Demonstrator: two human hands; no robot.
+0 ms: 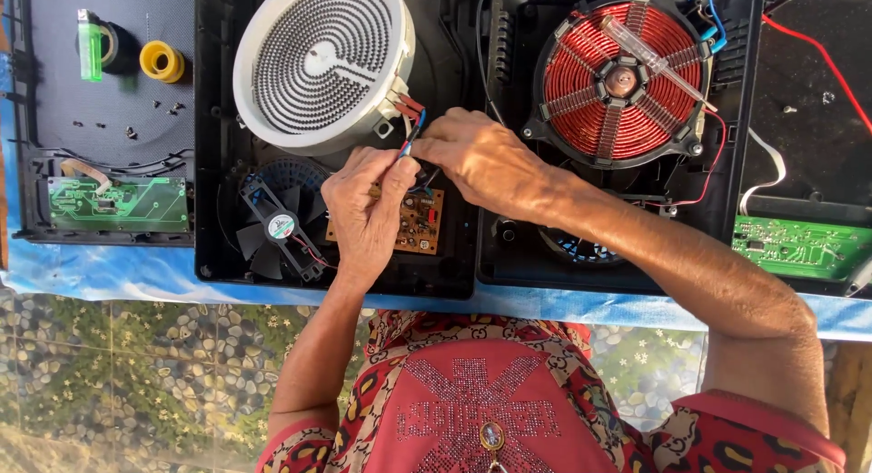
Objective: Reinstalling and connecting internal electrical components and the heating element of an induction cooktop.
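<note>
Left hand (368,210) fingers pinch the wires (409,144) | right hand (481,160) fingers pinch them too, below the round heater (318,60) | we'd keep both grips steady, close to the terminals.

The bench (109,271) is covered by a blue sheet. Directly on it, black cooker shells lie side by side: one (218,255) under the left hand (368,210), one (509,264) under the right hand (481,160), a third (36,164) far left of the left hand, a fourth (799,119) far right of the right hand.
</note>
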